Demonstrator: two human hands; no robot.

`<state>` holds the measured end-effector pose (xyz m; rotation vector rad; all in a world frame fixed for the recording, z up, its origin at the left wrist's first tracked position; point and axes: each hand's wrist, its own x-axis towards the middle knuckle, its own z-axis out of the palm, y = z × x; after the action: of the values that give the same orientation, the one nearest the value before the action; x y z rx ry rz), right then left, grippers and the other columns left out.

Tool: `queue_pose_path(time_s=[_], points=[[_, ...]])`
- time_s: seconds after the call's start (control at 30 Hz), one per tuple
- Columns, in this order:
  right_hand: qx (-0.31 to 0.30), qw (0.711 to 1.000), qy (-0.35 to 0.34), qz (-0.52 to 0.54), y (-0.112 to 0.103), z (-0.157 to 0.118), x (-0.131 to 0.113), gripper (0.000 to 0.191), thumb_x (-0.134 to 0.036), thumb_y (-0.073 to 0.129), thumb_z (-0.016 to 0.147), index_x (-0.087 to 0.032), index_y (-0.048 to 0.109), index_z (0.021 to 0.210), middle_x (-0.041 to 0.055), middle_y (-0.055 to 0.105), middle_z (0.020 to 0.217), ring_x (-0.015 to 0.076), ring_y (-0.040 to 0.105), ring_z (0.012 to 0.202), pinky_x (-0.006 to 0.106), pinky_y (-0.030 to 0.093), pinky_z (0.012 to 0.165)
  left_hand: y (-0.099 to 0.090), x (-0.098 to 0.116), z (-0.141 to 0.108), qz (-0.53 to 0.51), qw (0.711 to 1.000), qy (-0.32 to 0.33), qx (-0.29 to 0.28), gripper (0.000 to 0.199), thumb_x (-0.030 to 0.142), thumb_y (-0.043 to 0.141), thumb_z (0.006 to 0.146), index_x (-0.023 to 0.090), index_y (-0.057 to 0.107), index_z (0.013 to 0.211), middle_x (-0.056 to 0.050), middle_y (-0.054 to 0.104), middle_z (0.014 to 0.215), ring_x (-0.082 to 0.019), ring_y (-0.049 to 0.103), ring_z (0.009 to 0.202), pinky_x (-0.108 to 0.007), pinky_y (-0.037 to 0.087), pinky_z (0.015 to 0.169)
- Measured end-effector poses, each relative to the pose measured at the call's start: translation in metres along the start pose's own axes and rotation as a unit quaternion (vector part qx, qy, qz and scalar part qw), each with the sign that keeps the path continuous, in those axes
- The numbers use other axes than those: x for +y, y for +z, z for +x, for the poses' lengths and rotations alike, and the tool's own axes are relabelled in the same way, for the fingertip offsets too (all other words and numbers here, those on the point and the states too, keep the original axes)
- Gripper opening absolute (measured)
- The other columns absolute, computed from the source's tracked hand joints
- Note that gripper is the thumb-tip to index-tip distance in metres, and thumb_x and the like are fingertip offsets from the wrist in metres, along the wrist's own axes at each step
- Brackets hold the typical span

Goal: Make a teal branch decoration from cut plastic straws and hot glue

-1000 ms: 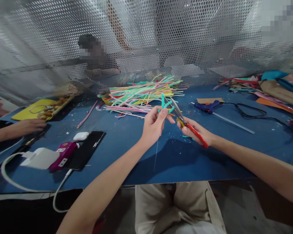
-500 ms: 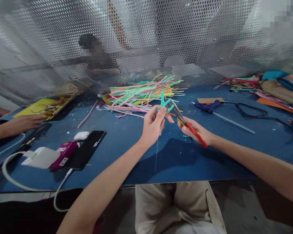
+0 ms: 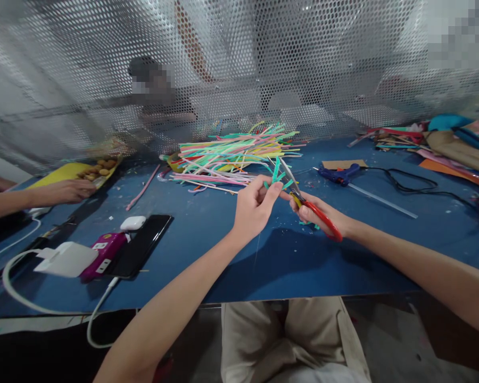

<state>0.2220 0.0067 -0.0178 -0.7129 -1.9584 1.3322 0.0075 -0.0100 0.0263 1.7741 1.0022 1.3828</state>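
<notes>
My left hand (image 3: 252, 208) is closed, thumb and fingers pinching a bent teal pipe cleaner (image 3: 278, 169) with several short prongs that point up and right. My right hand (image 3: 332, 210) is wrapped round scissors (image 3: 323, 218) with red handles and some yellow near the pivot. Their blades are spread and point up and left, around or just beside the pipe cleaner's prongs; which of the two I cannot tell. Below the right hand lie small teal scraps (image 3: 309, 224) on the blue table (image 3: 239, 276). A thin pale strand hangs under my left hand.
Behind my hands lies a heap of colourful pipe cleaners (image 3: 231, 151). A blue glue gun (image 3: 339, 173) with its black cable is at right. At left are a phone (image 3: 141, 244), a purple power strip (image 3: 106, 255), a white charger (image 3: 67, 258) and another person's hand (image 3: 69, 191) by a yellow tray (image 3: 56, 174).
My left hand and the teal pipe cleaner have shifted right, closer in between the scissor blades. The scissors have moved slightly. At left, the other person's hand has moved right along the tray.
</notes>
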Motion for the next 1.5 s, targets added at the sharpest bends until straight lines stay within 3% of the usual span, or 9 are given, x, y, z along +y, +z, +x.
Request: queue_pose_path(time_s=[0.17,0.37,0.5,0.7,1.07,1.3,1.5], points=[[-0.024,0.999,-0.006,-0.022,0.001,-0.001,-0.005,0.044,-0.065,0.052,0.097,-0.022,0.046,0.091,0.0012,0.042,0.093,0.0136,0.038,0.074,0.029,0.04,0.067,0.001,-0.002,0.0,0.02,1.0,-0.011,-0.009,0.035,0.054,0.061,0.097,0.019,0.065,0.097,-0.002,0.078,0.082,-0.005,0.034,0.041,-0.025,0.024,0.043],[-0.017,0.998,-0.007,-0.061,0.004,-0.002,-0.016,0.048,-0.068,0.055,0.094,-0.022,0.043,0.09,-0.001,0.04,0.086,0.0119,0.034,0.067,0.028,0.033,0.058,0.002,0.0,0.0,0.011,1.0,-0.01,-0.017,0.035,0.053,0.061,0.097,0.018,0.065,0.101,-0.004,0.078,0.081,-0.009,0.049,0.05,-0.024,0.031,0.048],[0.015,0.999,-0.007,-0.03,0.007,-0.001,-0.016,0.049,-0.069,0.055,0.094,-0.022,0.043,0.092,-0.0033,0.037,0.081,0.0114,0.032,0.065,0.028,0.032,0.059,0.001,0.001,0.0,0.025,1.0,-0.009,-0.013,0.034,0.052,0.061,0.097,0.019,0.065,0.099,-0.003,0.078,0.082,-0.008,0.042,0.045,-0.025,0.027,0.046],[0.043,0.999,0.002,-0.009,0.011,-0.002,-0.012,0.051,-0.07,0.06,0.09,-0.022,0.044,0.09,-0.0038,0.037,0.078,0.012,0.032,0.065,0.028,0.032,0.058,0.003,0.0,0.001,0.02,1.0,-0.001,-0.019,0.032,0.051,0.061,0.097,0.019,0.066,0.1,-0.004,0.078,0.086,-0.011,0.058,0.057,-0.024,0.036,0.052],[0.069,0.998,-0.005,0.008,0.017,-0.003,-0.007,0.051,-0.07,0.06,0.09,-0.022,0.042,0.088,-0.0041,0.036,0.078,0.0111,0.032,0.063,0.028,0.032,0.057,0.005,0.002,-0.001,0.017,1.0,0.003,-0.011,0.033,0.052,0.06,0.098,0.019,0.065,0.098,-0.003,0.079,0.086,-0.007,0.037,0.045,-0.024,0.027,0.045],[0.059,0.998,-0.002,-0.011,0.016,-0.002,-0.009,0.051,-0.07,0.059,0.09,-0.022,0.041,0.088,-0.0039,0.037,0.079,0.012,0.033,0.066,0.029,0.032,0.059,0.005,0.003,-0.002,0.023,1.0,0.0,-0.01,0.032,0.05,0.06,0.098,0.019,0.065,0.099,-0.005,0.079,0.086,-0.009,0.052,0.053,-0.024,0.031,0.049],[0.064,0.998,-0.009,0.0,0.018,-0.003,-0.008,0.05,-0.068,0.059,0.092,-0.023,0.04,0.086,-0.0039,0.036,0.078,0.0115,0.033,0.064,0.029,0.033,0.058,0.005,0.004,-0.003,0.018,1.0,0.004,-0.009,0.03,0.049,0.061,0.098,0.019,0.065,0.098,-0.003,0.079,0.085,-0.007,0.039,0.045,-0.024,0.027,0.046]])
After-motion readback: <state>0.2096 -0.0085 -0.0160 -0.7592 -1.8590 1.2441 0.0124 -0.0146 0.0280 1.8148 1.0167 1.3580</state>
